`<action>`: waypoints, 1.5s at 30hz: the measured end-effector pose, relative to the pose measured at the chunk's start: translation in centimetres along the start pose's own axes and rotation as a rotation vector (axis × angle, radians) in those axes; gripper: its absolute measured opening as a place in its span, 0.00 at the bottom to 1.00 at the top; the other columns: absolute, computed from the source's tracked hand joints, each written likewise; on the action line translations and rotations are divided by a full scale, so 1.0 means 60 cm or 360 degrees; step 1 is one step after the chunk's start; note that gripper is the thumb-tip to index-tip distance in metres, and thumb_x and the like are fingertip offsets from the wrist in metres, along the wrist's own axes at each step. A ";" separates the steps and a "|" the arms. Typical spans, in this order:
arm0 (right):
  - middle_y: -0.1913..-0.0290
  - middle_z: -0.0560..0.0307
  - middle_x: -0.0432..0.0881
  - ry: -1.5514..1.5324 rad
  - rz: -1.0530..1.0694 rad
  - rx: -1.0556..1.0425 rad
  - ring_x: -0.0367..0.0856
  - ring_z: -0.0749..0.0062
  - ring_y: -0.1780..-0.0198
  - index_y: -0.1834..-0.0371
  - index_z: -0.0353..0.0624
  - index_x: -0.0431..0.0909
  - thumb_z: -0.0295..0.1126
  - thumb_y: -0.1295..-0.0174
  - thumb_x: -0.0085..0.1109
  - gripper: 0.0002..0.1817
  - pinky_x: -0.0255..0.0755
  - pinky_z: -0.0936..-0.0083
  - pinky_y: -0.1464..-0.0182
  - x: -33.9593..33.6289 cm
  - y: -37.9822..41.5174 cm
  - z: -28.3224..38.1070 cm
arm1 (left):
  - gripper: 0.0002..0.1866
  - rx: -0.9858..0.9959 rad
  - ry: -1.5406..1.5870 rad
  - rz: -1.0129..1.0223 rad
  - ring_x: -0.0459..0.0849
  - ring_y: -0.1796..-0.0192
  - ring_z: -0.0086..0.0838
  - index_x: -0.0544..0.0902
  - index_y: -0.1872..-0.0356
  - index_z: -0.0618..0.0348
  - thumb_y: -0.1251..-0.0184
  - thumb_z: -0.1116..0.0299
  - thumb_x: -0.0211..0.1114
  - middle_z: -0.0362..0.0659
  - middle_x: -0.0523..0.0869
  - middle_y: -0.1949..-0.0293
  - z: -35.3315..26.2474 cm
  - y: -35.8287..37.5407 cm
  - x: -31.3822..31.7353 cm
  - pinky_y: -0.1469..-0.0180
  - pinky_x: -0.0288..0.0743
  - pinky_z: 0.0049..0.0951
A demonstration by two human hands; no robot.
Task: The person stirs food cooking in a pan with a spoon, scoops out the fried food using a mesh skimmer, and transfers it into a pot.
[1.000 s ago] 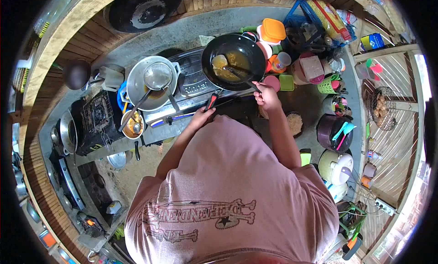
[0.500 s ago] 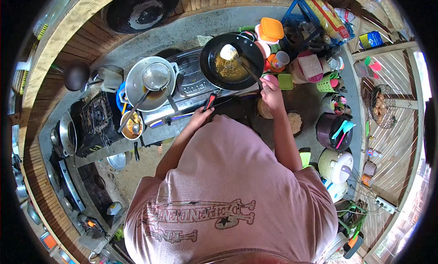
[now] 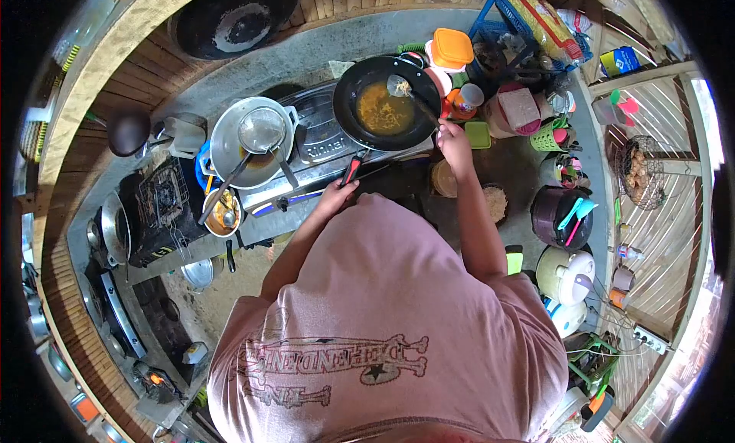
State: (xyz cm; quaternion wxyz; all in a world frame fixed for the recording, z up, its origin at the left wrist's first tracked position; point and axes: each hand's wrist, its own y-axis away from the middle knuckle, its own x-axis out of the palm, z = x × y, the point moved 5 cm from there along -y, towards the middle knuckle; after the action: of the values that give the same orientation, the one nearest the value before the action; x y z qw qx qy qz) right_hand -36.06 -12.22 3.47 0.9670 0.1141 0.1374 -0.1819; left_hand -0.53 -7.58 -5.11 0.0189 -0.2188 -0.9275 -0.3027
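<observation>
My left hand [image 3: 337, 197] is closed around the red-and-black handle of a black wok [image 3: 348, 98], which sits over the right side of the stove. Yellowish-brown liquid with small bits of food [image 3: 380, 112] lies in the wok. Held in my right hand [image 3: 454, 146] is a long-handled metal spatula [image 3: 400, 86]; its rounded head is at the wok's upper right, with some food on it. To the left, a large aluminium pan [image 3: 230, 125] holds a little brown liquid, with a round strainer [image 3: 262, 129] resting across it.
The stove [image 3: 318, 148] runs under both pans. A small saucepan [image 3: 222, 213] with utensils stands at the left front. Right of the wok are an orange-lidded container [image 3: 453, 48], a green lid [image 3: 478, 135], a bowl of pale food [image 3: 495, 204] and a dark pot [image 3: 560, 217].
The spatula head has shifted slightly up and right and turned, no longer showing its bright face. More of the liquid in the wok shows. My left hand stays on the handle.
</observation>
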 end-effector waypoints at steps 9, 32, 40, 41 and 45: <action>0.80 0.64 0.73 -0.0309 0.0373 0.0729 0.64 0.80 0.85 0.40 0.47 0.79 0.38 0.26 0.54 0.16 0.55 0.79 0.84 0.033 -0.052 0.039 | 0.15 -0.0125 0.0010 -0.0009 0.65 0.80 0.17 0.73 0.73 0.47 0.29 0.56 0.67 0.29 0.69 0.81 -0.009 0.012 0.003 0.77 0.55 0.23; 0.61 0.44 0.88 0.0675 0.0024 -0.0351 0.87 0.56 0.61 0.50 0.41 0.85 0.37 0.27 0.53 0.14 0.77 0.63 0.57 -0.032 -0.030 0.033 | 0.13 -0.0152 0.0077 -0.0036 0.65 0.81 0.16 0.73 0.67 0.47 0.30 0.57 0.68 0.29 0.68 0.81 -0.002 0.013 0.004 0.78 0.55 0.23; 0.55 0.39 0.86 0.1342 0.0277 -0.0259 0.85 0.45 0.50 0.55 0.41 0.84 0.35 0.31 0.48 0.15 0.77 0.56 0.48 -0.082 -0.010 0.119 | 0.13 -0.0131 0.0031 -0.0019 0.66 0.81 0.16 0.74 0.66 0.47 0.31 0.56 0.69 0.28 0.70 0.81 -0.020 0.026 0.005 0.79 0.56 0.23; 0.57 0.39 0.86 0.1441 0.0358 -0.0377 0.85 0.45 0.53 0.58 0.40 0.84 0.35 0.31 0.48 0.14 0.78 0.55 0.50 -0.080 -0.011 0.136 | 0.13 -0.0113 0.0006 -0.0019 0.67 0.81 0.15 0.74 0.66 0.47 0.31 0.56 0.69 0.28 0.70 0.81 -0.026 0.031 0.007 0.79 0.56 0.22; 0.63 0.41 0.87 0.2381 0.0644 -0.1329 0.88 0.51 0.61 0.64 0.38 0.85 0.33 0.35 0.50 0.13 0.81 0.55 0.56 -0.069 -0.057 0.170 | 0.12 -0.0086 -0.0023 -0.0018 0.67 0.82 0.15 0.74 0.66 0.46 0.31 0.56 0.69 0.27 0.71 0.81 -0.021 0.025 0.005 0.79 0.56 0.22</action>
State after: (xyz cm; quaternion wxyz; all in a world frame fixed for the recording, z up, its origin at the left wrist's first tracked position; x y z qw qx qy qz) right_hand -38.82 -16.76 13.69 0.5999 -0.1375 0.7672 0.1805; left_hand -0.32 -7.08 -3.20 0.0045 -0.2162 -0.9203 -0.3261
